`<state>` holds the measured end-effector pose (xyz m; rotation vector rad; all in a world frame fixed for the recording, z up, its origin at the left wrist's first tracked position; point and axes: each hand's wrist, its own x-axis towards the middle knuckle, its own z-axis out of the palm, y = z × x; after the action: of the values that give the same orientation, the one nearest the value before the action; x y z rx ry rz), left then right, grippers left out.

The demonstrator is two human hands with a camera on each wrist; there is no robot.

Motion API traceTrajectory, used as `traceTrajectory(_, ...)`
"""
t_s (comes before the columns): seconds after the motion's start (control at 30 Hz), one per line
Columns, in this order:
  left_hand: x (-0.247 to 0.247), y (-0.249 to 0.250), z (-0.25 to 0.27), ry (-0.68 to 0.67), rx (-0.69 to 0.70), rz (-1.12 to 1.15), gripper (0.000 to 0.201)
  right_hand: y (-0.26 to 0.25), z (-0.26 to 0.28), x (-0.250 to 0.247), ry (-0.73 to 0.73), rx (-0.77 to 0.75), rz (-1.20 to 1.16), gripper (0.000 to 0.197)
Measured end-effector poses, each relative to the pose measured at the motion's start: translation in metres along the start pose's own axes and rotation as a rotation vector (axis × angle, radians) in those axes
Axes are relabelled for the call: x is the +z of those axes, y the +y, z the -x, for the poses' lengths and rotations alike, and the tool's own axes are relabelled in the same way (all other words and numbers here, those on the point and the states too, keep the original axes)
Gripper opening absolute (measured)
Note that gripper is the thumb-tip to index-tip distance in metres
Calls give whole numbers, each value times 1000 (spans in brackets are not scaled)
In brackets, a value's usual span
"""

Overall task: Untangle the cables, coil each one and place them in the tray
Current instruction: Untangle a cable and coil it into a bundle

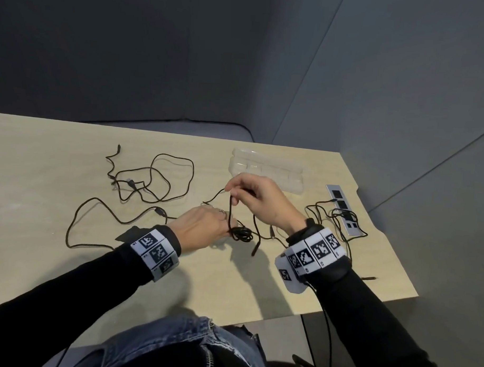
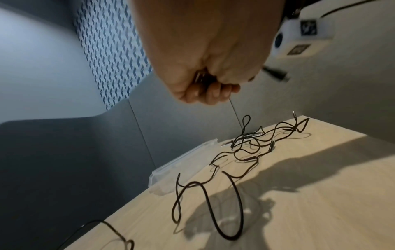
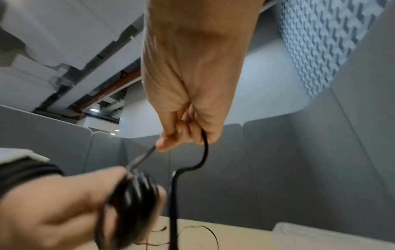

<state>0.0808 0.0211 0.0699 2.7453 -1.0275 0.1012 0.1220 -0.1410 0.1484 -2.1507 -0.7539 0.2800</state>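
Observation:
My left hand (image 1: 223,224) grips a small coil of black cable (image 1: 242,234) just above the table; in the right wrist view the coil (image 3: 132,199) is wrapped round the fingers of that hand (image 3: 64,203). Above it, my right hand (image 1: 233,192) pinches the same cable's free strand (image 1: 230,210). That strand's tail hangs down to a plug (image 1: 254,249). The clear plastic tray (image 1: 266,170) lies just behind my right hand. In the left wrist view my left hand (image 2: 205,88) is a closed fist that hides most of the coil.
Loose black cables (image 1: 153,180) sprawl over the left and middle of the wooden table (image 1: 44,162). Another tangle (image 1: 341,217) lies over a power strip (image 1: 343,208) near the right edge. Grey padded walls stand behind and to the right.

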Motion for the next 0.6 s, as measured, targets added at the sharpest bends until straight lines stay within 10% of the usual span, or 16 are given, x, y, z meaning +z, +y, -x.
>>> traceTrajectory(0.23, -16, -1, -3, 357, -354, 111, 34, 50, -1, 17, 249, 160, -143, 11)
traceTrajectory(0.43, -13, -7, -4, 342, -598, 208, 24, 33, 19, 42, -19, 190, 225, 23)
traceTrajectory(0.6, -7, 5, -6, 42, -595, -19, 24, -8, 28, 29, -221, 59, 756, 26)
